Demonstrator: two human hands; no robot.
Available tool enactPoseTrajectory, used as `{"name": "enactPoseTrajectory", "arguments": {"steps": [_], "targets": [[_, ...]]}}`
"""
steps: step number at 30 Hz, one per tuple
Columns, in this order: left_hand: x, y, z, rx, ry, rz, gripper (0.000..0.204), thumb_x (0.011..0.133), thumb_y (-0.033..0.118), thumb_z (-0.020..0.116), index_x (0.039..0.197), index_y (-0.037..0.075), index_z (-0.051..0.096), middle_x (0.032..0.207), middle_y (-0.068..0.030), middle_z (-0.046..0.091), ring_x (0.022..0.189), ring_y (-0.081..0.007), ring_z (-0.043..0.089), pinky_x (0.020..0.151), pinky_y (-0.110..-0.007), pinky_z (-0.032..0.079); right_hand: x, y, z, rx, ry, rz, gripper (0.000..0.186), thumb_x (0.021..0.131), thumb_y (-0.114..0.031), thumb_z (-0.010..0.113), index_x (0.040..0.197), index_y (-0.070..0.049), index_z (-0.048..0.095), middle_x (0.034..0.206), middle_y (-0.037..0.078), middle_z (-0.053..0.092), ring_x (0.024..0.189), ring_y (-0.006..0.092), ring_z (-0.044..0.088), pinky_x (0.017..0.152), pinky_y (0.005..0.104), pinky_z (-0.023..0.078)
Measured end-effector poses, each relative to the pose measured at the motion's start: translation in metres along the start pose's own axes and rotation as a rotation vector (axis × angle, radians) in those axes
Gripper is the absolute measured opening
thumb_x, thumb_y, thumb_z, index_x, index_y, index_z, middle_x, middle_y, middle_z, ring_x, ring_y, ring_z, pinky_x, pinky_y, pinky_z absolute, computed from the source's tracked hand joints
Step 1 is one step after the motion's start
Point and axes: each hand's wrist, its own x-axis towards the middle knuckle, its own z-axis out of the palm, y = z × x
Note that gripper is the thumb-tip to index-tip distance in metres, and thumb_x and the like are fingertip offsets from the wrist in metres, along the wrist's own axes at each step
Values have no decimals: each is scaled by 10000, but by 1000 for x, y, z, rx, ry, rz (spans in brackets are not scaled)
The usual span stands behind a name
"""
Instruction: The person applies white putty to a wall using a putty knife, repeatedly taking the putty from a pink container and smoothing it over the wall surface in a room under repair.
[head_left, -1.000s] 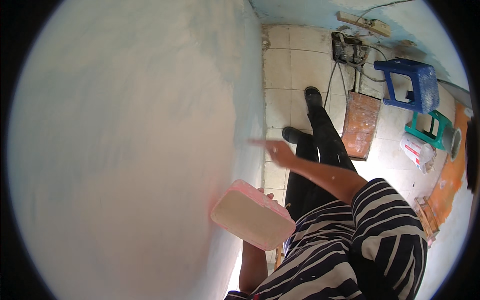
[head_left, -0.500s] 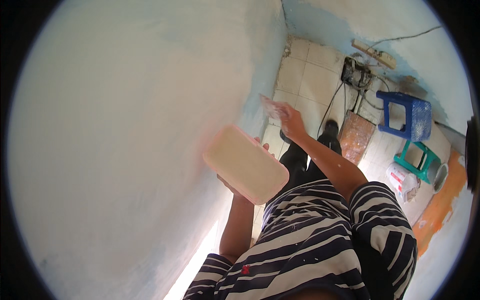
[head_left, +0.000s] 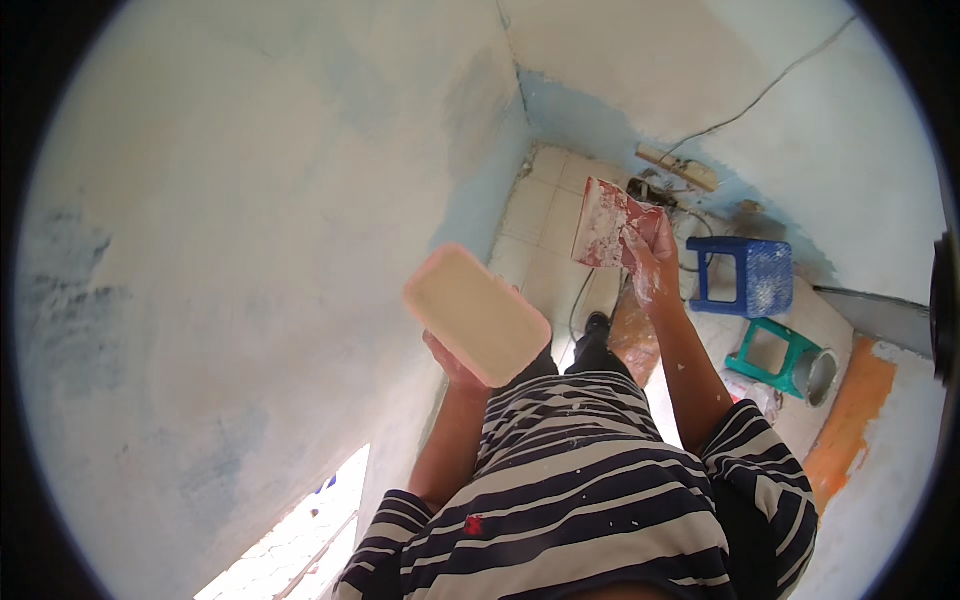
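My left hand (head_left: 455, 364) is closed around the lower edge of a shallow rectangular tray (head_left: 430, 258) with a pink rim, held up in front of my striped shirt. Smooth cream colour fills the tray's face; I cannot tell whether it is paste or the tray's own surface. To the right and farther off, my right hand (head_left: 652, 262) grips a flat red putty spreader (head_left: 604, 228) smeared with white. White smears also mark that hand. The spreader is apart from both the tray and the walls.
A patchy white and blue wall (head_left: 250, 220) rises at my left and meets another at the far corner. Right of me stand a blue stool (head_left: 765, 278), a green stool (head_left: 775, 360) and a grey bucket (head_left: 817, 377). Cables and a power strip (head_left: 680, 168) lie beyond.
My right hand has swung rightward, away from the left wall, with the spreader now face-up. The tray has shifted slightly left. My view has turned, showing more of the left wall.
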Motion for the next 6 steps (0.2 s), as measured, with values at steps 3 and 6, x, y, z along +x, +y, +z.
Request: {"name": "enactPoseTrajectory", "arguments": {"steps": [3,6], "targets": [[5,-16,14,58,73,48,757,876,667,405,1415,137,372,1358,-140,472,1216,-377,481,1056,-547,354,-15,-61,-5,-159,-99,-79,276,936,-12,539,1205,-31,483,957,-13,557,855,61,526,782,225,443],[6,-29,58,101,102,75,752,899,668,344,1424,131,362,1352,-135,487,1218,-380,482,1109,-528,310,-25,-103,-9,-222,-151,-241,367,937,-23,552,1282,-36,427,1019,11,580,907,72,543,826,234,445]]}}
